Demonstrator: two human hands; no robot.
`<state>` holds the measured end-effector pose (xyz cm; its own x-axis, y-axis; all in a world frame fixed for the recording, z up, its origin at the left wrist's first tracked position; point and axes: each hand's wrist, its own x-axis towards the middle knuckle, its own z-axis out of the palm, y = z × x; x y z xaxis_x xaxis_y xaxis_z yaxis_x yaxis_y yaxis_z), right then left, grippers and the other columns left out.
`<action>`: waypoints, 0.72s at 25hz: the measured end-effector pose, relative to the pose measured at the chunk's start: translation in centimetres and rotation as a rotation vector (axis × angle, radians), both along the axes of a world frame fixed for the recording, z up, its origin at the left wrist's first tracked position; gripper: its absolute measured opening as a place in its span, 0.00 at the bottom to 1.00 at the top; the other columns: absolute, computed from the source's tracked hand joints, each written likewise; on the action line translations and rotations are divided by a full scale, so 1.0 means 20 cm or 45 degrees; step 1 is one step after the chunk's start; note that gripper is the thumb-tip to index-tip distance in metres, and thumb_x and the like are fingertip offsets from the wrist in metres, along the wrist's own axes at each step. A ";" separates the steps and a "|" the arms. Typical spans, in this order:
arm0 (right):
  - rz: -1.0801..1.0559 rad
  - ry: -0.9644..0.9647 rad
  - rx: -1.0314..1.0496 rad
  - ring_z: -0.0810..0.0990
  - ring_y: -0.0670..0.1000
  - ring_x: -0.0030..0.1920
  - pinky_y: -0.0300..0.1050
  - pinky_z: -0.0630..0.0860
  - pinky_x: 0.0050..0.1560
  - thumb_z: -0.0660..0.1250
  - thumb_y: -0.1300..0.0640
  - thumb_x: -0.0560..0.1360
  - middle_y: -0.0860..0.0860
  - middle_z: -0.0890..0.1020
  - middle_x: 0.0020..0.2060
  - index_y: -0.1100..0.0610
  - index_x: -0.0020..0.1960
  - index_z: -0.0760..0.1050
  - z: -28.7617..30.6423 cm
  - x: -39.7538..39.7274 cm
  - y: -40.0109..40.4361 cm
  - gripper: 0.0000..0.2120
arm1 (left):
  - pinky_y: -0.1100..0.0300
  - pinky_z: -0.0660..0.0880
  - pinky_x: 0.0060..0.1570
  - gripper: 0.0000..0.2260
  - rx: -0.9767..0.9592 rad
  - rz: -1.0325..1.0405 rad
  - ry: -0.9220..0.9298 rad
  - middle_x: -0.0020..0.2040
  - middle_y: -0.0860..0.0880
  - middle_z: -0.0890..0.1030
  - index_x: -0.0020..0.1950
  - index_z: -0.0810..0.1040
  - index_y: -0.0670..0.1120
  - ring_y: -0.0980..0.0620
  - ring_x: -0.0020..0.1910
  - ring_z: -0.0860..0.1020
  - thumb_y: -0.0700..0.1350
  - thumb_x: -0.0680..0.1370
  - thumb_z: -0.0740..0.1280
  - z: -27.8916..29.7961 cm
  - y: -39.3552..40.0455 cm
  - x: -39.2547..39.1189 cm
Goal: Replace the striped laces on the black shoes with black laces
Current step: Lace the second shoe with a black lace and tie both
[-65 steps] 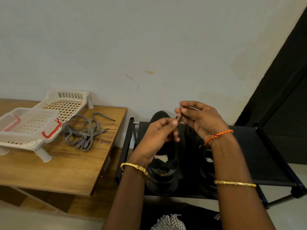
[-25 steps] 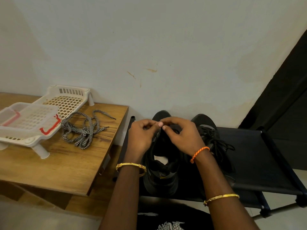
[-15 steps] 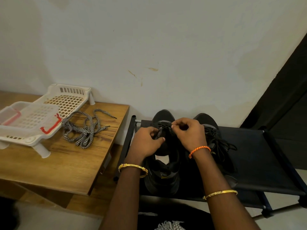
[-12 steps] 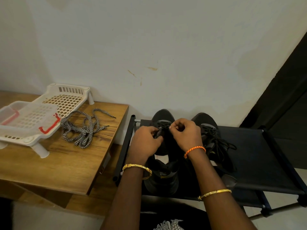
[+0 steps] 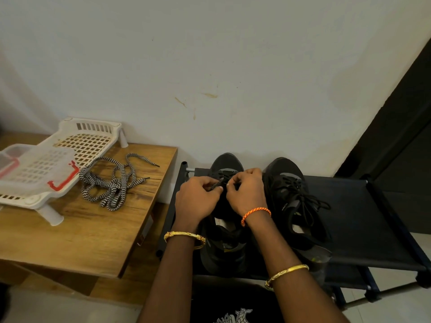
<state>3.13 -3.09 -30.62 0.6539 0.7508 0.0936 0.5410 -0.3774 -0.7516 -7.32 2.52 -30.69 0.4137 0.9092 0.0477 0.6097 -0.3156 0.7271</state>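
- Because both hands work close together over the toe end of the left shoe (image 5: 225, 231), the black lace (image 5: 215, 183) could slip out of an eyelet; the cause would be a loose pinch on a thin, smooth tip.
- While the left hand (image 5: 198, 201) pinches the lace end between thumb and fingertips, the right hand (image 5: 246, 194) is curled over the same spot, fingers bent tight; it appears to grasp the lace or the eyelet edge, though the exact contact is hidden.
- A missed or skipped eyelet is likely, since black lace on black fabric gives almost no contrast in this dim corner.
- Pulling 1 side harder than the other would leave uneven ends, my guess being that lacing has only reached the lowest rows.
- The shoe could shift on the fabric shelf of the black rack (image 5: 363, 217), as nothing pins it down.
- The 2 shoes stand side by side on that rack, toes to the wall; the right shoe (image 5: 293, 201) already carries black laces, loosely spread.
- The striped laces (image 5: 109, 185) lie in a tangled heap on the wooden table (image 5: 77, 238), just beside a white plastic basket (image 5: 86, 141), well apart from the shoes.
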 end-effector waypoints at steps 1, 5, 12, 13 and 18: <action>0.005 -0.005 -0.009 0.73 0.54 0.55 0.39 0.72 0.52 0.66 0.61 0.75 0.49 0.63 0.50 0.55 0.39 0.72 0.00 0.00 0.00 0.07 | 0.63 0.70 0.47 0.11 -0.027 0.004 -0.016 0.49 0.56 0.83 0.56 0.82 0.55 0.57 0.49 0.77 0.51 0.74 0.69 0.00 0.00 0.00; -0.005 0.064 -0.021 0.73 0.54 0.56 0.51 0.74 0.59 0.67 0.61 0.74 0.49 0.64 0.50 0.55 0.38 0.73 0.00 -0.02 0.01 0.07 | 0.63 0.69 0.49 0.12 -0.085 -0.088 -0.031 0.49 0.58 0.81 0.58 0.81 0.55 0.59 0.48 0.75 0.53 0.75 0.68 -0.02 0.03 -0.01; -0.138 0.227 0.042 0.75 0.55 0.57 0.54 0.72 0.61 0.70 0.61 0.72 0.50 0.73 0.51 0.51 0.35 0.77 -0.07 -0.01 0.06 0.09 | 0.50 0.77 0.45 0.09 -0.368 -0.027 -0.337 0.34 0.52 0.79 0.47 0.82 0.49 0.53 0.37 0.77 0.51 0.79 0.64 -0.11 0.11 0.02; -0.150 0.250 0.058 0.76 0.56 0.57 0.54 0.74 0.60 0.71 0.61 0.71 0.51 0.77 0.51 0.51 0.35 0.79 -0.08 0.00 0.07 0.08 | 0.51 0.76 0.43 0.07 -0.360 0.011 -0.378 0.33 0.52 0.79 0.44 0.82 0.50 0.53 0.36 0.76 0.49 0.78 0.66 -0.12 0.11 0.03; -0.159 0.252 0.055 0.73 0.55 0.60 0.54 0.71 0.63 0.71 0.62 0.71 0.53 0.75 0.56 0.51 0.44 0.78 -0.08 0.00 0.06 0.07 | 0.57 0.75 0.42 0.06 -0.395 0.051 -0.439 0.37 0.50 0.79 0.42 0.78 0.47 0.53 0.39 0.77 0.46 0.78 0.67 -0.13 0.10 0.09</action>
<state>3.08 -1.84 -32.31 0.7504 0.6608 -0.0151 0.3327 -0.3974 -0.8552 -5.60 4.61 -33.30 0.3860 0.9171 -0.1001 0.3233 -0.0328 0.9457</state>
